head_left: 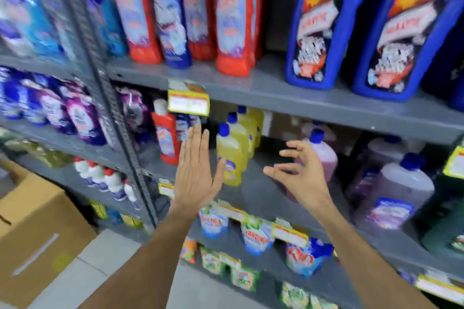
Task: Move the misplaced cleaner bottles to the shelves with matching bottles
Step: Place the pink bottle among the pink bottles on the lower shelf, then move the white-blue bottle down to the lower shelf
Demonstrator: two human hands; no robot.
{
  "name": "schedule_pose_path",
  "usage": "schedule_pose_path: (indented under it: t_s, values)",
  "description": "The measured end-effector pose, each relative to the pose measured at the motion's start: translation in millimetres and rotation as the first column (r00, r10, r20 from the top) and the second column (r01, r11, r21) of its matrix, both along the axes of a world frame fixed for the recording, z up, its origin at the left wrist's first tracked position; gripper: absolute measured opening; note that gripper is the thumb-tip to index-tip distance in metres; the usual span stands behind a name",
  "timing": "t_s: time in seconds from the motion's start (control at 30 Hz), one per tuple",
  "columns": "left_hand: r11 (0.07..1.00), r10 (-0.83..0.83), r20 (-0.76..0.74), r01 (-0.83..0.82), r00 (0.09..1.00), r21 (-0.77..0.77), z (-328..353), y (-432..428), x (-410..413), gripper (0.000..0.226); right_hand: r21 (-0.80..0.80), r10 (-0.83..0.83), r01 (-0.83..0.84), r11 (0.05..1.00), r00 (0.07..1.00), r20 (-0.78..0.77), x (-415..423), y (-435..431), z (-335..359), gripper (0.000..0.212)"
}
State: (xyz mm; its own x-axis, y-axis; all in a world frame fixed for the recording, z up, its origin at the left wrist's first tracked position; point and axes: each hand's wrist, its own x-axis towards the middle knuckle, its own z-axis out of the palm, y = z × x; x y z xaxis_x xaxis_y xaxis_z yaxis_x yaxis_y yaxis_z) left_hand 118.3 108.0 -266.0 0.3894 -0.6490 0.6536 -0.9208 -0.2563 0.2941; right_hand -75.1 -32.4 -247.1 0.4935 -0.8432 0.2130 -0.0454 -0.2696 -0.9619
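Observation:
Both my hands reach toward the middle shelf [263, 190] and hold nothing. My left hand [195, 173] is flat with fingers straight, just in front of a row of yellow bottles [232, 155] with blue caps. A single red bottle [165, 133] with a white cap stands left of that hand. My right hand [298, 175] has its fingers spread and curled, close to a pink bottle [324, 155] with a blue cap. On the top shelf, a blue bottle [170, 12] stands among red bottles [233, 17]. The picture is blurred.
Two large blue jugs [324, 25] fill the top shelf's right side. Pale purple bottles [399, 190] stand at the right of the middle shelf. Refill pouches [258, 236] hang below. A cardboard box [37, 233] sits on the floor at left. A grey upright post [110, 98] divides the racks.

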Motion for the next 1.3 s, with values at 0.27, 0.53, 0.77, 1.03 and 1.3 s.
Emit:
schedule_pose_path:
  t_s: [0.27, 0.53, 0.77, 1.03, 1.3]
  values:
    - [0.987, 0.161, 0.070, -0.160, 0.984, -0.027, 126.4, 37.7, 153.6, 0.073, -0.279, 0.171, -0.145, 0.949, 0.983, 0.071, 140.5, 36.0, 148.3, 0.056]
    - [0.980, 0.091, 0.098, -0.107, 0.991, 0.169, 135.4, 23.6, 251.3, 0.088, -0.366, -0.010, 0.013, 0.930, 1.000, 0.010, 274.7, 18.5, 176.3, 0.095]
    - [0.979, 0.093, 0.072, -0.104, 0.993, 0.174, 118.2, 16.4, 267.3, 0.079, -0.288, -0.048, 0.054, 0.956, 0.998, 0.026, 315.9, 16.5, 174.4, 0.088]
    - [0.986, 0.067, 0.099, -0.081, 0.993, 0.146, 115.4, 13.2, 274.5, 0.074, -0.262, -0.089, 0.099, 0.960, 0.995, 0.050, 318.1, 14.8, 175.2, 0.075]
    - [0.974, 0.062, 0.074, -0.077, 0.995, 0.212, 122.3, 16.0, 273.2, 0.080, -0.258, -0.034, 0.051, 0.965, 0.997, 0.071, 280.2, 19.5, 184.3, 0.073]
